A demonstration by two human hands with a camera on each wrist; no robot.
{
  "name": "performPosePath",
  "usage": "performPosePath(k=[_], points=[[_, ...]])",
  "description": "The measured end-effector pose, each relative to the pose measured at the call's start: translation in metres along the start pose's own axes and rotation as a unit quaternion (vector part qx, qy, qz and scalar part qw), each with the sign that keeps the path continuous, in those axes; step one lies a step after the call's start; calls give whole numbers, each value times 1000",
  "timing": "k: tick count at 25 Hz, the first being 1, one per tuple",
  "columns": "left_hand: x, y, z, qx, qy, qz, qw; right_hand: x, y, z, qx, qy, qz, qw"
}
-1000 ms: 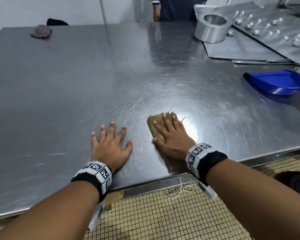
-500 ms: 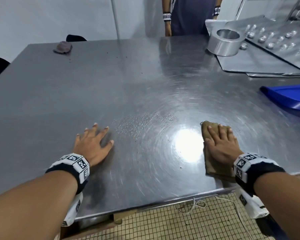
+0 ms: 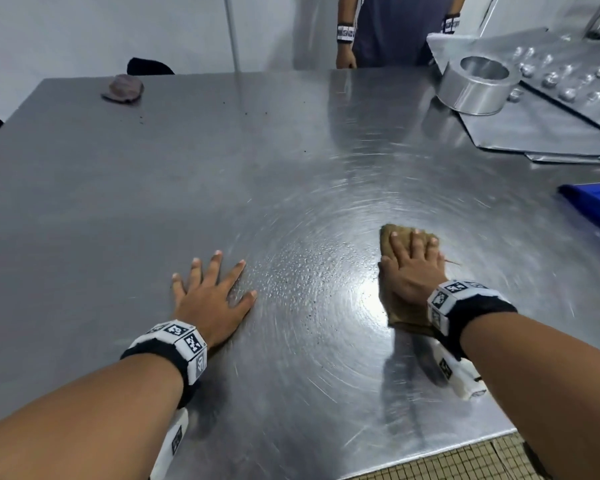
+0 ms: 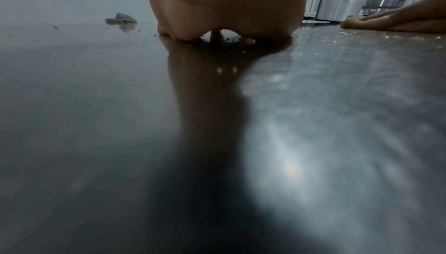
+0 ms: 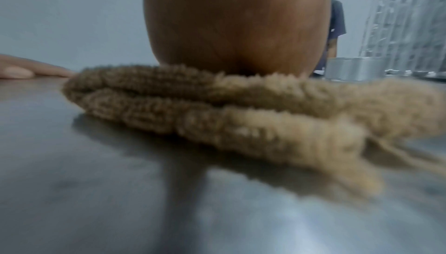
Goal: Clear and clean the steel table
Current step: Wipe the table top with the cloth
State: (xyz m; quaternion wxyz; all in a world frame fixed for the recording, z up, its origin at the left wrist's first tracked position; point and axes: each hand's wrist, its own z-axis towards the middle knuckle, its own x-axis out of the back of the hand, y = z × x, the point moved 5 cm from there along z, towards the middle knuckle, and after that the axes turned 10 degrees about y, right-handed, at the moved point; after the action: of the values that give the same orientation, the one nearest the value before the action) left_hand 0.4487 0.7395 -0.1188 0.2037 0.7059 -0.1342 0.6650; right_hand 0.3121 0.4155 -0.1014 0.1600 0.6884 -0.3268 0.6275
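Observation:
The steel table fills the head view, wet with droplets and swirl marks in the middle. My right hand lies flat with straight fingers on a folded brown cloth, pressing it onto the table at the right. In the right wrist view the cloth shows as thick folded layers under my palm. My left hand rests palm down on the bare steel, fingers spread, left of the wet patch. Dark crumbs dot the far part of the table.
A crumpled grey rag lies at the far left corner. A steel ring mould and metal trays sit at the far right. A blue dustpan is at the right edge. Another person stands behind the table.
My right hand slid the cloth from the middle of the table to the right and a little farther from the near edge. My left hand stayed flat on the steel.

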Motion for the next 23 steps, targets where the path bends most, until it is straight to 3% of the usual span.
performPosePath(k=[5,10,15,19,23], points=[[2,0,1,-1,-2,-10,1000,-18,-58,-27,127,-17,-12,992],[7,-1,1,-11,-6,-16,1000,-25,-47,-80,188,-15,-16,982],[29,-25,23,-40,18,-9,999,-13,2,-66,105,5,3,994],[24,-47,59,-14,2,2,1000,-1,37,-2,11,12,8,1000],[13,-47,85,23,-11,14,1000,9,36,60,-38,24,4,999]])
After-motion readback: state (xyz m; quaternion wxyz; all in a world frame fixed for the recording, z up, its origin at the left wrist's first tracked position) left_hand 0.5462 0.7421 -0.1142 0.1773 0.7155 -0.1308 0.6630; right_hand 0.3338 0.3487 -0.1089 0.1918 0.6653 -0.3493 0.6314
